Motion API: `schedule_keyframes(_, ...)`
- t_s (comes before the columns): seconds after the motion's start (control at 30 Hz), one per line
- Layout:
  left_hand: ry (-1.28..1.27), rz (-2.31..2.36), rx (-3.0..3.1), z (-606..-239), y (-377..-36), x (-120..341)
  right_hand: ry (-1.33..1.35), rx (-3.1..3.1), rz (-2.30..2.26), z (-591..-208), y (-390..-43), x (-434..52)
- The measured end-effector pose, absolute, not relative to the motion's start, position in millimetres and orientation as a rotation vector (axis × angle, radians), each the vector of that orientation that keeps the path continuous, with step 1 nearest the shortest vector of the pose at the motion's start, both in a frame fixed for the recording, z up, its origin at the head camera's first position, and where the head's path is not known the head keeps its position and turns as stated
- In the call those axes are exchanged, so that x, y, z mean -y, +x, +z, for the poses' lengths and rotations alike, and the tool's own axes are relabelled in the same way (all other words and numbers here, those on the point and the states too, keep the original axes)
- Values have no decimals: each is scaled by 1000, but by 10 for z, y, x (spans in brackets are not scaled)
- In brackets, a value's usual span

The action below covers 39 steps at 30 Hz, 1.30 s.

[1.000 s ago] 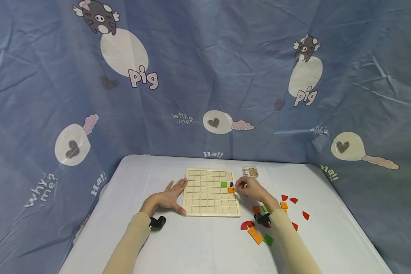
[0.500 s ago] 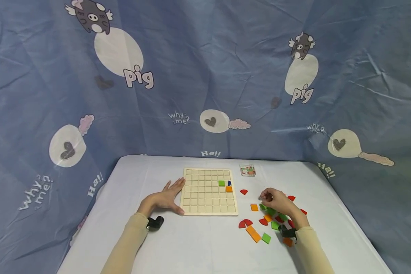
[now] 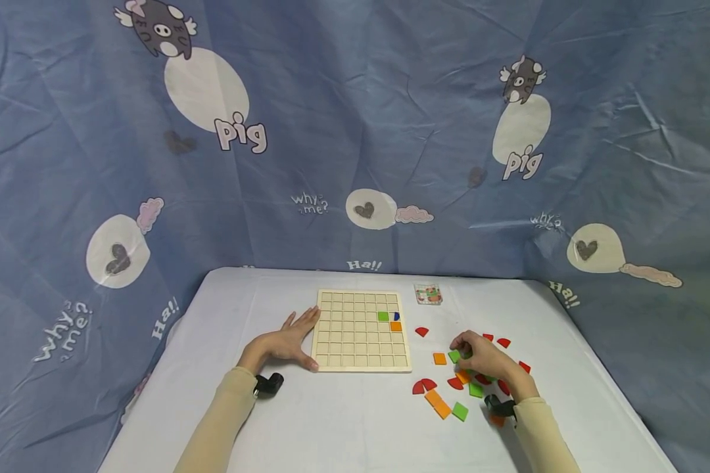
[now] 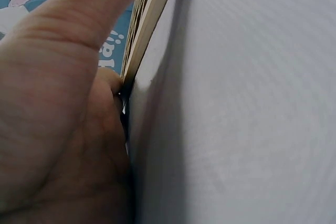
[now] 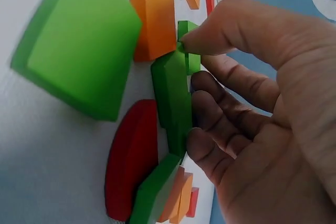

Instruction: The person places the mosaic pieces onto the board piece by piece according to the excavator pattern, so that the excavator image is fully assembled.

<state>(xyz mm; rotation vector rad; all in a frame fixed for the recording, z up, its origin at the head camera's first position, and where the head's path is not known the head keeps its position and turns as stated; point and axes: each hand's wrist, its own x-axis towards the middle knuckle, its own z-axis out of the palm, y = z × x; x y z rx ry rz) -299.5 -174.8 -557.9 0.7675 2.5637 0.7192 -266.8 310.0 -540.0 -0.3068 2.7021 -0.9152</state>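
A small green tile (image 3: 454,356) is pinched in the right hand (image 3: 484,360), thumb on top, fingertips (image 5: 202,109) curled against its edge; grip narrow, closed on the tile. In the right wrist view the green tile (image 5: 173,95) is seen tipped on edge, its lower side still among the loose pieces on the desk (image 3: 343,420). Just beside the grip: an orange tile (image 5: 153,14) and a big green square (image 5: 79,43) on the far side of the thumb, a red semicircle (image 5: 131,161) under the fingers. Further loose pieces are scattered around the right hand: an orange square (image 3: 440,359) just left of the grip, a red semicircle (image 3: 422,332) beyond that, red, orange and green pieces nearer the wrist.

The left hand (image 3: 284,341) is laid flat on the desk, fingers straight, nothing held; thumb and fingertips are pressed against the left edge of the wooden grid board (image 3: 361,332). That contact is confirmed in the left wrist view, board edge (image 4: 149,22) against the palm (image 4: 58,108). On the board, three pieces are seated near its right edge: green, blue, orange. A small clear box (image 3: 428,293) sits beyond the board, well apart from both hands.
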Motion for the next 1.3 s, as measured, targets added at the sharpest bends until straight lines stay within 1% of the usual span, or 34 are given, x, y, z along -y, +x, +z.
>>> schedule_keyframes(0.17, 773, 732, -2559, -5577, -2996, 1745, -334, -2711, -894, -5372, -2664, -3078)
schedule_keyframes(0.73, 752, 690, -2562, -5577, -3013, 1758, -277, -2777, -841, -5447, -2721, -3028)
schedule_keyframes(0.97, 745, 714, -2560, -5577, -3008, 1740, -270, -2809, -842, -5429, -2769, -2922)
schedule_keyframes(1.1, 750, 714, -2563, -5563, -3013, 1744, -316, -2829, -844, -5393, -2844, -2802)
schedule_keyframes(1.3, 752, 706, -2556, -5571, -3015, 1749, -473, -2829, -879, -5317, -2977, -2540)
